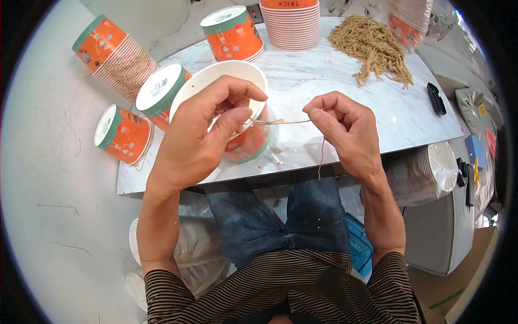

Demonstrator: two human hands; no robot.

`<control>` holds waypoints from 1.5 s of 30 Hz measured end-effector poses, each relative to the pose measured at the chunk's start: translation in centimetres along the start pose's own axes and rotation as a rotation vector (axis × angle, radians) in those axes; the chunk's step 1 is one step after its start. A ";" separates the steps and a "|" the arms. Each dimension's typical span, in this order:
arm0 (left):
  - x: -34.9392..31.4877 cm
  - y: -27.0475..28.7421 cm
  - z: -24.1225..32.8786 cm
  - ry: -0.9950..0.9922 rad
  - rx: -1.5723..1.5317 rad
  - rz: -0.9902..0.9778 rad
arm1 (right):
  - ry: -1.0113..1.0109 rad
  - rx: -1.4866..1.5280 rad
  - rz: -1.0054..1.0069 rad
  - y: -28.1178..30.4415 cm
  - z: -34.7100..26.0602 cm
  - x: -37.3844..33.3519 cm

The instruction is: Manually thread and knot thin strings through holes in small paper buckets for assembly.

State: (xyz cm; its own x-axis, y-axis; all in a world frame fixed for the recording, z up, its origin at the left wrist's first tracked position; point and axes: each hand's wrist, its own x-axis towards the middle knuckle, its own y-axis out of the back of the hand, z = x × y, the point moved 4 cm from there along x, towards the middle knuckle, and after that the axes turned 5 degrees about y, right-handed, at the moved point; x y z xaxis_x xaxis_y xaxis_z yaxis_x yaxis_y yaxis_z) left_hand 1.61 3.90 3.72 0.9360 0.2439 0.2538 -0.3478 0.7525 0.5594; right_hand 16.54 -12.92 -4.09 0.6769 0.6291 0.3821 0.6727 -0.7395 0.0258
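Between my two hands a thin tan twine (294,122) is stretched, with a knot or loop near the left fingers. My left hand (202,129) is closed in a pinch on the twine, beside the rim of an upright orange and green paper bucket (249,141) with a white inside. My right hand (345,127) pinches the twine's other part, and a loose end hangs below it. The left hand hides part of the bucket, so I cannot tell whether the twine passes through its wall.
Upside-down paper buckets (232,38) stand around the marble table (302,86), with a nested stack (116,59) at the left and another stack (291,27) at the back. A heap of cut twine (372,46) lies back right, near a black object (436,99). Wrapped white buckets (426,173) sit below the table's right.
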 end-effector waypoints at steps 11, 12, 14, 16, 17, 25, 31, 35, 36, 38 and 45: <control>0.0 -2.3 0.7 -0.143 0.463 0.118 | 0.098 -0.179 -0.114 1.1 -1.8 -0.6; 0.0 -2.4 0.8 -0.131 0.470 0.121 | 0.110 -0.151 -0.111 1.0 -1.8 -0.7; 0.0 -2.5 0.9 -0.122 0.478 0.122 | 0.122 -0.123 -0.106 1.0 -1.9 -0.8; -0.2 -2.6 1.0 -0.189 0.577 0.122 | 0.140 -0.137 -0.089 1.1 -2.0 -0.8; 0.0 -2.6 1.1 -0.191 0.576 0.120 | 0.139 -0.137 -0.086 1.4 -2.0 -0.8; -0.6 -1.5 0.7 -0.293 0.598 0.236 | 0.064 -0.244 0.168 5.5 1.7 0.2; -0.2 -1.8 -0.7 -0.171 0.485 0.262 | -0.030 -0.383 0.121 5.1 4.3 0.0; -0.2 -1.6 -0.8 -0.128 0.413 0.300 | 0.069 -0.642 0.040 2.8 5.2 -0.8; -0.3 -1.7 -0.7 -0.128 0.415 0.300 | 0.059 -0.690 0.022 2.0 5.5 -1.1; -0.4 -1.9 -0.2 -0.148 0.388 0.324 | 0.112 -0.741 -0.006 0.5 5.9 -1.5; -1.2 -1.2 -0.3 -0.101 0.330 0.320 | 0.061 -0.618 -0.353 1.3 4.4 -1.2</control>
State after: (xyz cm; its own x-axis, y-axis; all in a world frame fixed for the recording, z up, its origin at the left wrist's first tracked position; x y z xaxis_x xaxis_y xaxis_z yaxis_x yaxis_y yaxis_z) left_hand 0.93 2.92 2.54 0.7745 0.3590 0.5209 -0.6322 0.4103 0.6572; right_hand 17.92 -13.58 -8.61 0.4194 0.8551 0.3050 0.5441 -0.5056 0.6696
